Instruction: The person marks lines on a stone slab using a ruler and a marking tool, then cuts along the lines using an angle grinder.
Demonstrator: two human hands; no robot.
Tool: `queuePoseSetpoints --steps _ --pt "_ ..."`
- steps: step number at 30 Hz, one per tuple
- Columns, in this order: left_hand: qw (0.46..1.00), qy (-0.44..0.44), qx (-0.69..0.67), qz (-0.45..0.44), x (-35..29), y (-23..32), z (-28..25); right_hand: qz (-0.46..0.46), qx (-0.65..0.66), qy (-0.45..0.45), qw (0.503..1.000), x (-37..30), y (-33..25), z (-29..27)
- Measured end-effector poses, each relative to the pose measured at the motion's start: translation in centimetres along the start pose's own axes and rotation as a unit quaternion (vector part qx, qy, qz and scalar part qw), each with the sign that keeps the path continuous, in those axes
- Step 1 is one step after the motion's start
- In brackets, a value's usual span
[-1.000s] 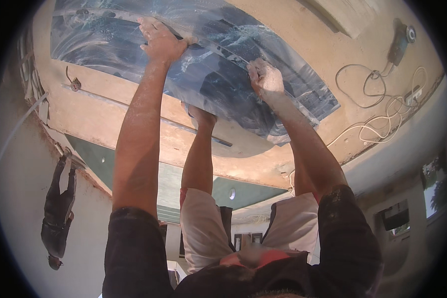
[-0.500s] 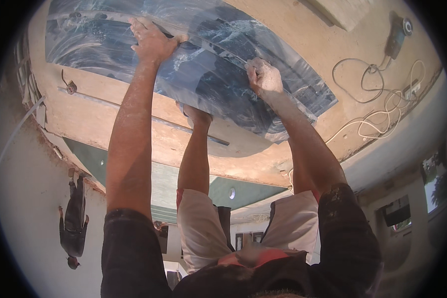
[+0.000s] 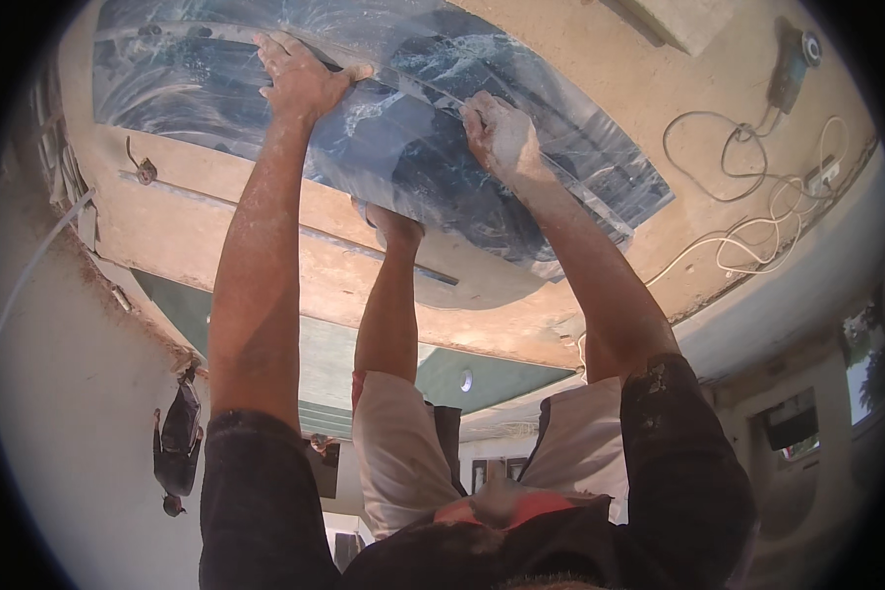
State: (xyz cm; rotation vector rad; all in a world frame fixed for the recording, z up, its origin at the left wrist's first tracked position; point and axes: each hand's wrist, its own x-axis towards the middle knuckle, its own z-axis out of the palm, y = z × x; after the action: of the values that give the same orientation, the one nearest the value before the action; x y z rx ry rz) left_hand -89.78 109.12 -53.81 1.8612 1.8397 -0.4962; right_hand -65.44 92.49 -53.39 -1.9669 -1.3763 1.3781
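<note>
A large glossy slab (image 3: 211, 103), dark blue with pale veins and streaks of dust, lies before me. A long thin straightedge (image 3: 597, 205) runs across it. My left hand (image 3: 305, 84) presses on the straightedge with fingers spread and thumb stretched out to the right. Farther right, my dusty right hand (image 3: 503, 136) is closed in a pinch at the straightedge's edge. Whatever it pinches is too small or hidden to make out. My bare foot (image 3: 395, 226) stands at the slab's near edge.
An angle grinder (image 3: 789, 79) lies on the dusty floor at the right, its cord looped near a white socket block (image 3: 824, 175). A narrow metal bar (image 3: 339, 241) and a small tool (image 3: 146, 173) lie nearer me. Another person (image 3: 177, 438) is at the left.
My right hand has slid left along the straightedge, toward my left hand. The left hand stays in place. The other person has shifted a little.
</note>
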Motion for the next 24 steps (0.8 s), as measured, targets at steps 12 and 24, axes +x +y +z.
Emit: queuePoseSetpoints --steps 12,24 --pt "0.999 0.014 0.029 0.005 0.2 -0.6 0.6 0.079 0.000 -0.029 0.996 -3.9 3.4 -2.6" --pt "0.998 0.012 0.054 0.008 0.1 -0.7 0.8 0.029 -0.021 -0.008 0.999 -2.0 1.2 -0.5"
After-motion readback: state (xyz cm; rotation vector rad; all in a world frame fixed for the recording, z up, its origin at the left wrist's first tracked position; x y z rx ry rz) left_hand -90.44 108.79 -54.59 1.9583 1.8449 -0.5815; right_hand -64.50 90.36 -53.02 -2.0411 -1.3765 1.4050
